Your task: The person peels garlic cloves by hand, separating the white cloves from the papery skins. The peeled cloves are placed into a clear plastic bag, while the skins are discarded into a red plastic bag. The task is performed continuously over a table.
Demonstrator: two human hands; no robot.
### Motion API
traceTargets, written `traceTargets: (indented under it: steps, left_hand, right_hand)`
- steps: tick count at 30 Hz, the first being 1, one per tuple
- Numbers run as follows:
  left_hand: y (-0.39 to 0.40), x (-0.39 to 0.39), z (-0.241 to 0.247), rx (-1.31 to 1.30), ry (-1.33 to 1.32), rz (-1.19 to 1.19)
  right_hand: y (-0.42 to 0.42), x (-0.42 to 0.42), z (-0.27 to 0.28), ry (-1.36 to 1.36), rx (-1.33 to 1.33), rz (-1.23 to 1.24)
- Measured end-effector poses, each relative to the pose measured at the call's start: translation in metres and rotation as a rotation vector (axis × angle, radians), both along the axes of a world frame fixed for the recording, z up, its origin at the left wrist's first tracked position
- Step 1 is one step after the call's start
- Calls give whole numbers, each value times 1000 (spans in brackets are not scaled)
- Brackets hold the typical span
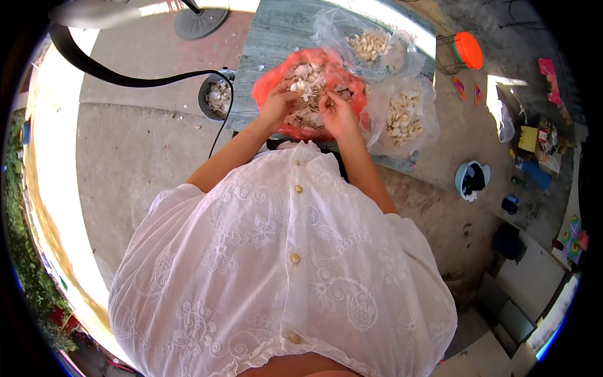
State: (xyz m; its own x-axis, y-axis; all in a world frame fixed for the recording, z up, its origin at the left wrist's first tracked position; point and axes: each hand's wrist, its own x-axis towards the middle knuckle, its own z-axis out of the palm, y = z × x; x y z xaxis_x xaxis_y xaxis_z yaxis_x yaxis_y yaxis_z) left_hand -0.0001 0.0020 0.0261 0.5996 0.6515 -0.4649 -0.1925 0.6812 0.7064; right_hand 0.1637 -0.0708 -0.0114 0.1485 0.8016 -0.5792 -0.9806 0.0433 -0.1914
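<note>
Before me an open red plastic bag (266,80) lies on a grey-blue wood-grain table (278,23), with garlic bulbs (311,70) and papery skins (306,120) in it. Above it, my left hand (279,104) grips a white garlic bulb (300,87) between thumb and fingers. Close by on the right, my right hand (338,112) has its thumb and forefinger pinched together at the bulb's stalk end; whether a piece is between the tips is too small to tell. Peeled or loose garlic cloves (404,120) fill a clear plastic bag (381,136) beside my right forearm.
A second clear bag (330,26) with cloves (368,46) lies at the table's far side. Left of the table stands a bucket (203,96) of garlic skins. A black cable (141,84) hangs across the left. Rightward are an orange-topped stool (468,51), slippers (459,88) and a light-blue basin (464,176).
</note>
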Motion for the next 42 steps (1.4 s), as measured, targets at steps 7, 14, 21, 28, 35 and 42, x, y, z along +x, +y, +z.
traceTargets:
  steps: [7, 14, 21, 28, 35, 42]
  left_hand:
    - [0, -4, -7, -81, -88, 48]
    - [-1, 1, 5, 65, 55, 62]
    - [-8, -4, -9, 138, 93, 14]
    - [-14, 4, -2, 65, 89, 21]
    - [-5, -3, 0, 286, 259, 22]
    - [-7, -3, -9, 873, 514, -39]
  right_hand:
    - [40, 49, 100, 56, 139, -331]
    - [24, -6, 56, -1480, 10, 474]
    - [13, -51, 49, -1785, -80, 273]
    - [9, -52, 25, -1750, -172, 220]
    - [12, -46, 20, -1678, 31, 194]
    - [10, -38, 36, -1143, 144, 357]
